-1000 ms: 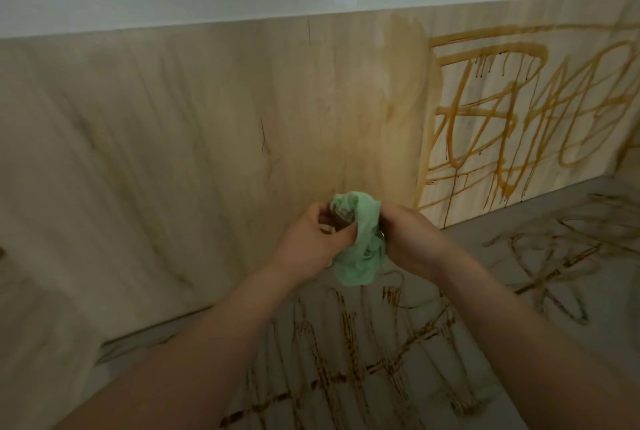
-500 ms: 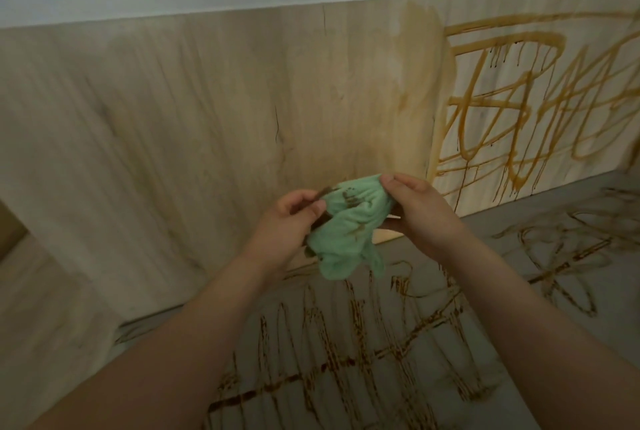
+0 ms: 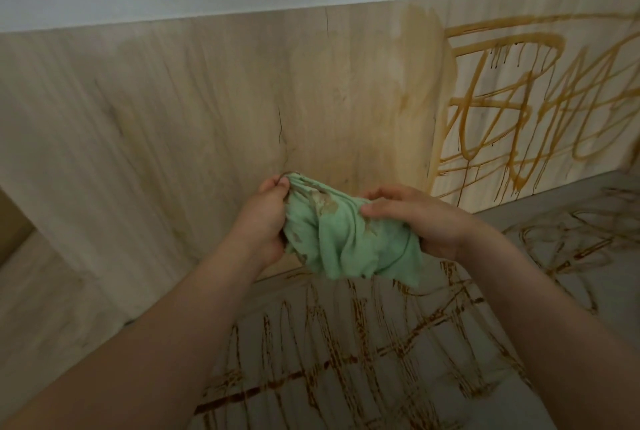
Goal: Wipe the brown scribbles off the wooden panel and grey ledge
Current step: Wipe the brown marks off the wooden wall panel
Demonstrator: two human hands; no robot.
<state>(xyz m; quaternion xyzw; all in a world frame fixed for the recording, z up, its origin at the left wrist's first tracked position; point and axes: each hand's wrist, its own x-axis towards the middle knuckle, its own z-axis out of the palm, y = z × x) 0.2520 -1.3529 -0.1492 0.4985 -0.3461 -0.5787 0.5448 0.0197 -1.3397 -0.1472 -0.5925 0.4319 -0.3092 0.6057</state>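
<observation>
Cloth (image 3: 346,242) now wider btwn L hand (image 3: 263,225), R hand (image 3: 426,222); fingers (image 3: 381,210) tight on it.

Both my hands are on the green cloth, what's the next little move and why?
Probably refold the cloth so a clean green face points out. The left hand and right hand hold it bunched, its top is smeared brown, and scribbles cover the right of the panel and the ledge.
</observation>
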